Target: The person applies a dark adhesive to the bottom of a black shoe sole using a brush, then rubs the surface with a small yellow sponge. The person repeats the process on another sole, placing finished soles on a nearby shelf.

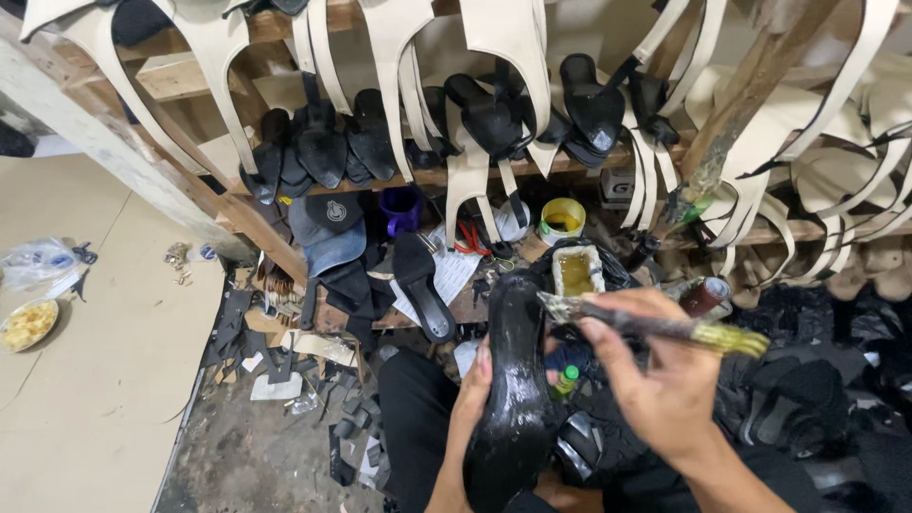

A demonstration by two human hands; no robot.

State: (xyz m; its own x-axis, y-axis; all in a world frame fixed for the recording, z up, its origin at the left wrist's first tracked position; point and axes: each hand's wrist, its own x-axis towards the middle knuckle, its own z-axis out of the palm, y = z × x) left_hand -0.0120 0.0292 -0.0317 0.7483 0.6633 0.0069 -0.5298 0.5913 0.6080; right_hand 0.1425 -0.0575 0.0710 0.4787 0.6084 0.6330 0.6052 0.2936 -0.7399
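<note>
The right hand (665,380) pinches a glue brush (655,328), its bristles touching the glossy black shoe sole (518,380) that the left hand (470,399) grips from behind, fingers curled; probably wet adhesive.

A rough wooden shelf (456,177) ran along the wall, and black shoe soles (323,147) lay in a row on it, with cream straps (518,43) hanging down over its edge. On the lower board (285,318) sat a purple cup (402,209), a small white tub (561,220) with yellow glue, a dark cap (328,228), a black sole (423,285) and some papers (451,271). The concrete floor (256,456) below was strewn with black and pale offcuts (275,385). To the left a tan sheet (85,399) covered the floor, carrying a plate of food (28,323) and a clear plastic bag (38,261).
</note>
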